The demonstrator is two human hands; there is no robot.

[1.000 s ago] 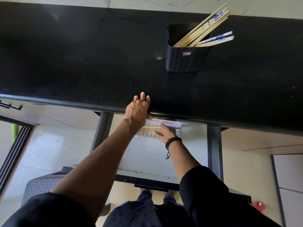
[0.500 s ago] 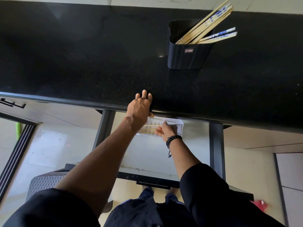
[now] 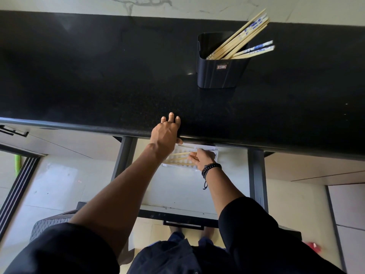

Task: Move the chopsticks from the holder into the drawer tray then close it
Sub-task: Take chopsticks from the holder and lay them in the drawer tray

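A black holder (image 3: 217, 74) stands on the black countertop (image 3: 98, 76) at the upper right, with several blue-patterned wooden chopsticks (image 3: 243, 40) leaning out to the right. Below the counter the drawer (image 3: 177, 194) is pulled out. A white tray (image 3: 216, 153) lies at its back, partly under the counter's edge, with several chopsticks (image 3: 177, 159) lying across it. My right hand (image 3: 203, 158) is over the tray and pinches the right ends of chopsticks there. My left hand (image 3: 166, 133) rests on the counter's front edge, fingers flat on top.
The drawer's dark front with its handle (image 3: 182, 224) is close to my legs. A grey woven stool (image 3: 49, 224) stands at the lower left. A red object (image 3: 313, 247) lies on the floor at the lower right. Cabinet fronts flank the drawer.
My right hand has stayed over the tray and shifted slightly, bringing its chopsticks down among those in the tray. My left hand has kept its place on the counter edge.
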